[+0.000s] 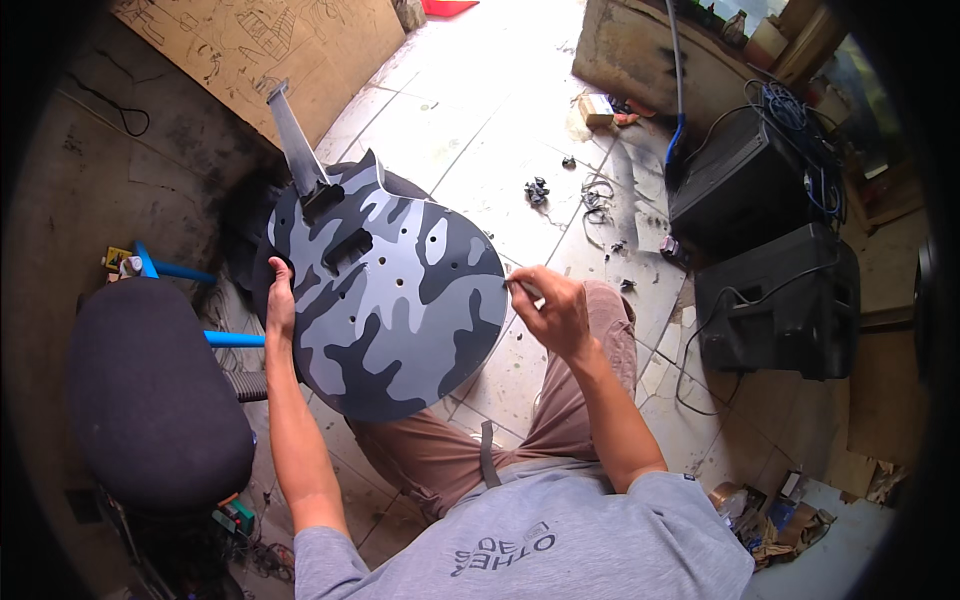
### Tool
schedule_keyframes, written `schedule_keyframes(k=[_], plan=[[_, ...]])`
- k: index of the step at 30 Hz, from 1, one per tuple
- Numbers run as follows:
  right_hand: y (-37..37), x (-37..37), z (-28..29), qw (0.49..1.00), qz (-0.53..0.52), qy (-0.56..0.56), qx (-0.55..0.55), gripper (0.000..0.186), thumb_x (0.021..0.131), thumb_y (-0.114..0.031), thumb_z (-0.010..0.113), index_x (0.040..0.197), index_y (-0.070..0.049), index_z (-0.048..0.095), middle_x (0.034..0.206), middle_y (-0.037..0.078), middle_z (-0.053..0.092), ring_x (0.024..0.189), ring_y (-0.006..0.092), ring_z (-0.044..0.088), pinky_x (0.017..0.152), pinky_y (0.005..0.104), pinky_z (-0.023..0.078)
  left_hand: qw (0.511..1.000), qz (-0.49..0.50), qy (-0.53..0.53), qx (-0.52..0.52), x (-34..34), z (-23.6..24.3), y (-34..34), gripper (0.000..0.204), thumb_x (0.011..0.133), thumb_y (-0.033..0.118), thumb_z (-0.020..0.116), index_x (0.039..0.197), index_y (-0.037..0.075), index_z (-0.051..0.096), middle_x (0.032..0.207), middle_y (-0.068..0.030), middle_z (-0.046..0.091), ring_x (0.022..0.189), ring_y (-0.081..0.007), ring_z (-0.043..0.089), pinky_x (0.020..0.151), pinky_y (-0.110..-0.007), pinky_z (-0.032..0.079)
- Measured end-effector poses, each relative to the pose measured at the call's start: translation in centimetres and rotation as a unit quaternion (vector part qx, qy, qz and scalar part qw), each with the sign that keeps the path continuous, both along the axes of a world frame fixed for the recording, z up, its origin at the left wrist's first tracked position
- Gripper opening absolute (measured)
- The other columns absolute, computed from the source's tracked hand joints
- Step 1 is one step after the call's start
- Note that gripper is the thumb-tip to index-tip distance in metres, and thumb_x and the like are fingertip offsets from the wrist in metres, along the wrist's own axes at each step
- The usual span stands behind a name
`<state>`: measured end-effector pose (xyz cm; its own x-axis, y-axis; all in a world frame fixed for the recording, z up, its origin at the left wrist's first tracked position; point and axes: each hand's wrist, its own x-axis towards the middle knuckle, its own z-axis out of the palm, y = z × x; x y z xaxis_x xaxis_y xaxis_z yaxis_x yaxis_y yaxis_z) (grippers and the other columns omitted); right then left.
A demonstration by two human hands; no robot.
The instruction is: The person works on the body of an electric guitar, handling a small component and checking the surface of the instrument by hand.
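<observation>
A single-cutaway guitar body (400,300) in grey and black camouflage lies tilted over my lap. Several small holes and a dark rectangular cavity (347,255) open in its face. From its neck pocket a flat grey metal bar (293,135) sticks out toward the far left. My left hand (281,300) grips the body's left edge, thumb on the painted face and the other fingers hidden underneath. At the right edge, my right hand (550,308) is closed in a pinch against the pale rim. What those fingertips hold is too small to make out.
To my left stands a dark padded seat (160,390) beside blue metal tubes (235,340). Two black boxes (780,300) with cables stand at right. Small black parts (537,192) and a cable coil (597,200) lie on the tiled floor. A drawn-on board (270,50) leans at far left.
</observation>
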<state>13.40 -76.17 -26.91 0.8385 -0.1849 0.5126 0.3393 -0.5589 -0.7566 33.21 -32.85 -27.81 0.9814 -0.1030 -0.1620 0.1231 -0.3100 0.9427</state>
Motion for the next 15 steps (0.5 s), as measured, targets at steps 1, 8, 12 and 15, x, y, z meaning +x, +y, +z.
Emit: schedule_keyframes(k=[1, 8, 12, 15], plan=[[-0.3, 0.5, 0.1, 1.000, 0.003, -0.001, 0.003, 0.008, 0.091, -0.008, 0.072, 0.099, -0.004, 0.072, 0.080, 0.010, 0.075, 0.065, 0.0213, 0.076, 0.057, 0.0316, 0.057, 1.000, 0.000, 0.002, 0.005, -0.1, 0.1, -0.2, 0.100, 0.107, 0.073, 0.024, 0.157, -0.013, 0.038, 0.160, -0.0163, 0.047, 0.147, -0.0235, 0.045, 0.123, -0.030, 0.030], [0.5, -3.0, 0.6, 0.998, 0.056, 0.009, 0.016, 0.006, 0.091, -0.007, 0.072, 0.096, -0.005, 0.073, 0.079, 0.010, 0.075, 0.069, 0.0185, 0.077, 0.059, 0.0305, 0.058, 1.000, 0.019, -0.014, 0.003, 0.2, -0.8, 1.6, 0.102, 0.106, 0.074, 0.023, 0.158, -0.013, 0.035, 0.161, -0.0167, 0.045, 0.147, -0.0241, 0.044, 0.123, -0.031, 0.031], [0.4, -2.6, -0.1, 0.998, 0.053, 0.028, 0.016, 0.007, 0.091, -0.008, 0.072, 0.097, -0.005, 0.073, 0.082, 0.010, 0.077, 0.067, 0.0193, 0.077, 0.058, 0.0306, 0.059, 1.000, 0.014, 0.009, -0.008, 0.0, -0.3, 0.9, 0.103, 0.106, 0.074, 0.024, 0.158, -0.014, 0.033, 0.163, -0.0190, 0.043, 0.149, -0.0250, 0.042, 0.124, -0.032, 0.030], [-0.4, 0.0, 0.1, 1.000, 0.016, 0.020, 0.002, 0.009, 0.092, -0.008, 0.072, 0.100, -0.005, 0.073, 0.082, 0.011, 0.077, 0.067, 0.0204, 0.077, 0.058, 0.0309, 0.059, 0.999, 0.021, 0.023, -0.004, -0.2, 0.1, 0.1, 0.105, 0.105, 0.075, 0.024, 0.158, -0.015, 0.030, 0.164, -0.0210, 0.040, 0.151, -0.0258, 0.040, 0.126, -0.032, 0.027]])
